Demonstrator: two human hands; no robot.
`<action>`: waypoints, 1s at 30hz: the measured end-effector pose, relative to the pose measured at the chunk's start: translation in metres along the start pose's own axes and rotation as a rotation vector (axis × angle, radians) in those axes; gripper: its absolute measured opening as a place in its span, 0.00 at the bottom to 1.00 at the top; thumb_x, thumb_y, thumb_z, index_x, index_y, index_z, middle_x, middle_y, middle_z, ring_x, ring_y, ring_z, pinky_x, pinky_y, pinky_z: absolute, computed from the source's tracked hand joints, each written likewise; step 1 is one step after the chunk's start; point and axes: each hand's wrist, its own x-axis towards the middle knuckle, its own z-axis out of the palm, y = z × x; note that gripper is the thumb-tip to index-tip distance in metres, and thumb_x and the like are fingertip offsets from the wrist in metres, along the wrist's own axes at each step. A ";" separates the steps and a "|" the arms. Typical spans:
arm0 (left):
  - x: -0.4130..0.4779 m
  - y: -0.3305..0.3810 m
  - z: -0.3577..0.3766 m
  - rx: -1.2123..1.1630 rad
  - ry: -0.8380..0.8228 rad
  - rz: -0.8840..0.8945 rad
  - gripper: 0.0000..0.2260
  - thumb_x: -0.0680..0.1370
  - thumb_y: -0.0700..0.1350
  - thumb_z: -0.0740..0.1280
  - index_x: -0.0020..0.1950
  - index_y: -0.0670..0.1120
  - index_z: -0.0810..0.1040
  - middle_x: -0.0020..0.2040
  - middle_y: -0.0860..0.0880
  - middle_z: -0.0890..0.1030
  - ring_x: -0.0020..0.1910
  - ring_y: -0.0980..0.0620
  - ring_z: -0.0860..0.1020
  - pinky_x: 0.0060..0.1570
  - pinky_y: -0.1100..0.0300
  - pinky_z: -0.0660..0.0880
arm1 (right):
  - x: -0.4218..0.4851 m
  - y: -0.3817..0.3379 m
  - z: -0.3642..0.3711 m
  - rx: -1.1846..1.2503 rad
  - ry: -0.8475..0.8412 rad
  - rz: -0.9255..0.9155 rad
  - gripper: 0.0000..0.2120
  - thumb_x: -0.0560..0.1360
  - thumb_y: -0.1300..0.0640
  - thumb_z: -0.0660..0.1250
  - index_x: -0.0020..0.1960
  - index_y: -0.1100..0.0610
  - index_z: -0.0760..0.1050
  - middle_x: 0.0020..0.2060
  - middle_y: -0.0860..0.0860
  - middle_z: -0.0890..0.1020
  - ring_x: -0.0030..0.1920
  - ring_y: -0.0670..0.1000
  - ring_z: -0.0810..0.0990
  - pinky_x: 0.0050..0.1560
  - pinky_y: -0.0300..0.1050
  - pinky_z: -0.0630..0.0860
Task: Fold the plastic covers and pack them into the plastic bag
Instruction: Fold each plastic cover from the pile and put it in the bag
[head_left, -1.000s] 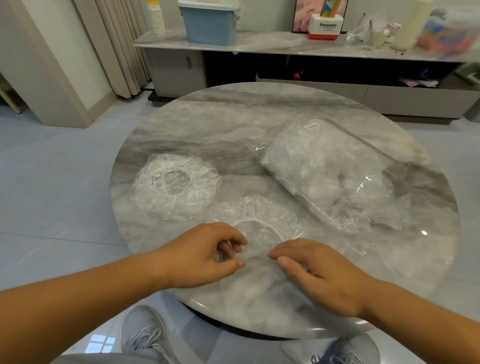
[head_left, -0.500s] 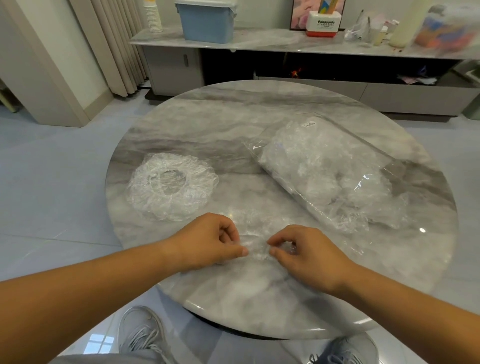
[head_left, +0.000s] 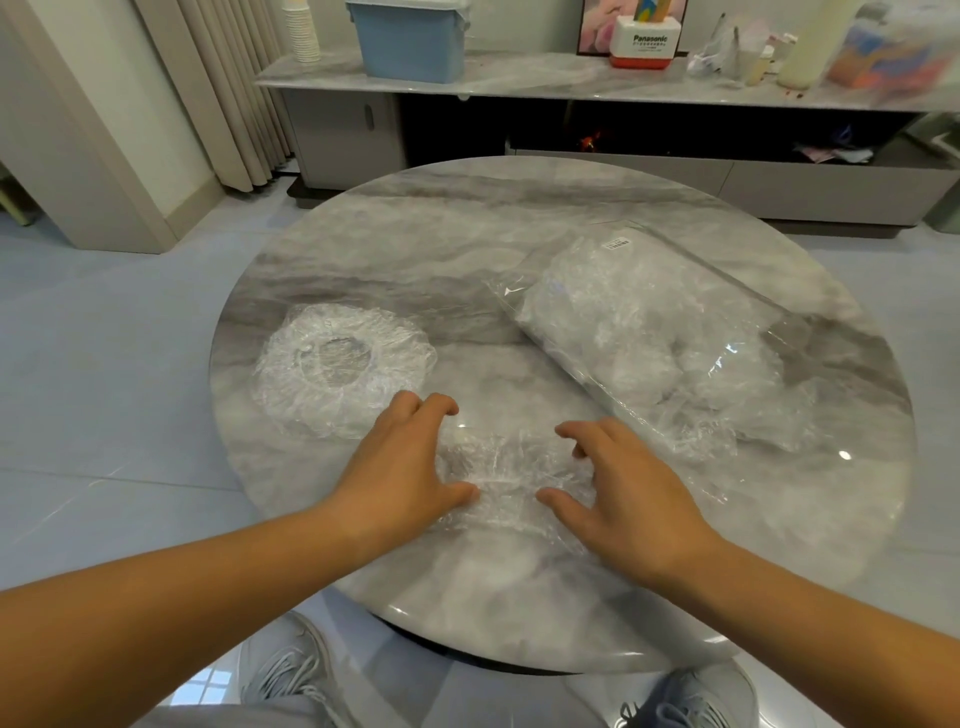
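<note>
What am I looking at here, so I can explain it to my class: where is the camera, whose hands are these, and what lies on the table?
There is no machine here. A person wears a camera on the head, looking forward and down, so the current picture shows their own arms from above. The left hand and right hand are bare. Their fingers are spread and touch a crumpled clear cover that lies between them on the round marble table, near its front edge. A second cover lies spread like a ring, to the left and a little beyond the hands. To the right lies a clear bag, already stuffed with what look like more covers. The job is to fold the covers and pack them into that bag.
</note>
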 end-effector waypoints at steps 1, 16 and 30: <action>0.001 0.000 0.001 0.011 0.005 0.018 0.39 0.69 0.57 0.79 0.74 0.56 0.64 0.62 0.55 0.65 0.62 0.55 0.69 0.62 0.63 0.67 | 0.002 0.002 0.001 -0.012 0.041 -0.013 0.32 0.76 0.38 0.69 0.75 0.47 0.65 0.63 0.44 0.72 0.60 0.46 0.72 0.62 0.40 0.72; 0.015 -0.015 0.001 -0.150 -0.190 0.163 0.33 0.66 0.56 0.81 0.68 0.62 0.72 0.58 0.63 0.73 0.61 0.61 0.72 0.67 0.58 0.70 | 0.004 0.004 0.014 0.467 -0.012 -0.060 0.11 0.72 0.56 0.78 0.41 0.44 0.78 0.40 0.44 0.80 0.41 0.44 0.81 0.46 0.38 0.78; 0.011 -0.008 -0.013 0.080 -0.345 0.214 0.41 0.64 0.82 0.53 0.69 0.61 0.72 0.61 0.62 0.70 0.64 0.60 0.67 0.71 0.54 0.62 | -0.015 0.016 0.030 -0.232 0.011 -0.694 0.09 0.78 0.49 0.66 0.56 0.49 0.80 0.49 0.48 0.76 0.44 0.50 0.74 0.42 0.46 0.74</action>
